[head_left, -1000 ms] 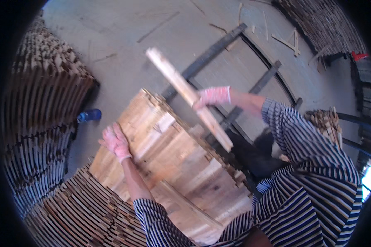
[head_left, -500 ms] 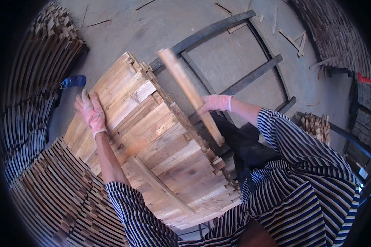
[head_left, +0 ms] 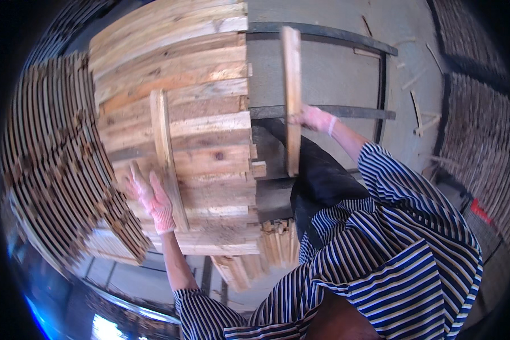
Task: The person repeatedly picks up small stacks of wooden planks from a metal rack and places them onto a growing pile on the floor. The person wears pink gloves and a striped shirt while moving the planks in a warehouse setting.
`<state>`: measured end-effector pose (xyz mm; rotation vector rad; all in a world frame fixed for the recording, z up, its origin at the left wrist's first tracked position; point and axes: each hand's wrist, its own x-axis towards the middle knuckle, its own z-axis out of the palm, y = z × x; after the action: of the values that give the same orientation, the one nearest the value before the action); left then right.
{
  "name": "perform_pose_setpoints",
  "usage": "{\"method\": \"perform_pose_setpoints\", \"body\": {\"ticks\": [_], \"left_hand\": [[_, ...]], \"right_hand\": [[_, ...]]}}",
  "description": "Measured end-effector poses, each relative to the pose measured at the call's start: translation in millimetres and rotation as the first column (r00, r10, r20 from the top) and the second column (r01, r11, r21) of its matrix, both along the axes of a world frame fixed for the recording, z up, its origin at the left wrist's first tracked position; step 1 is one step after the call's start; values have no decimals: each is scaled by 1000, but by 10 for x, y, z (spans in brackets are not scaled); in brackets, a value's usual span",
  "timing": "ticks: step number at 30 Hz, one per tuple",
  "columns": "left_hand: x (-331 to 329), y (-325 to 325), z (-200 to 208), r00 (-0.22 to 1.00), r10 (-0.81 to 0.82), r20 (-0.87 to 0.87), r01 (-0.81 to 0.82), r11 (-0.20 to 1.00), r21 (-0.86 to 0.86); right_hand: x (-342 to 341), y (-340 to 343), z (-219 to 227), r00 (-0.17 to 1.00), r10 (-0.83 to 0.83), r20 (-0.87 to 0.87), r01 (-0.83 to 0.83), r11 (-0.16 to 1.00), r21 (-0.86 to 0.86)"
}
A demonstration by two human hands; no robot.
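Observation:
My right hand (head_left: 314, 118), in a pinkish-white work glove, is closed around a wooden board (head_left: 292, 73) to the right of the stack. The board points lengthwise away from me, apart from the stack's edge. My left hand (head_left: 152, 198), gloved the same way, has its fingers spread over the near left part of a stack of pale wooden planks (head_left: 209, 122). Whether it touches the wood I cannot tell. Close to its fingertips, a loose narrow wood strip (head_left: 162, 130) lies across the planks. The stack's right ends are slightly uneven, with one short end (head_left: 258, 169) jutting out.
Dense rows of stacked wood strips (head_left: 56, 153) stand along the left, and more stacks (head_left: 476, 124) on the right. A dark metal frame (head_left: 345, 112) lies on the floor beyond my right hand. Scraps (head_left: 416, 113) lie on the floor. Short wood pieces (head_left: 279, 243) stand near me.
The view has swung round, so the stack now lies straighter ahead. My left hand has moved from the stack's far left to its near left. The board in my right hand has turned more lengthwise.

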<state>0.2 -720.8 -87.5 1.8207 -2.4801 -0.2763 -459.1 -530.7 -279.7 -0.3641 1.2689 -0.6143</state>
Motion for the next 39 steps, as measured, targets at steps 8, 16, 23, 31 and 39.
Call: {"method": "perform_pose_setpoints", "body": {"ticks": [8,16,23,31,39], "left_hand": [[852,2450,277,829,522,200,-547,831,97],[1368,4641,745,537,805,253,-844,519,139],[1328,5701,657,482,864,147,-867,446,221],[1293,6305,439,345,926,154,-921,302,246],[961,4346,113,621,768,-157,-711,636,301]], "right_hand": [[1248,374,167,954,-107,280,112,994,-2],[1227,956,-264,934,-153,323,107,982,155],[1518,857,-358,813,-220,539,229,972,51],[1865,978,-304,893,-279,354,206,951,230],[1552,883,463,959,-269,-88,261,961,-93]]}}
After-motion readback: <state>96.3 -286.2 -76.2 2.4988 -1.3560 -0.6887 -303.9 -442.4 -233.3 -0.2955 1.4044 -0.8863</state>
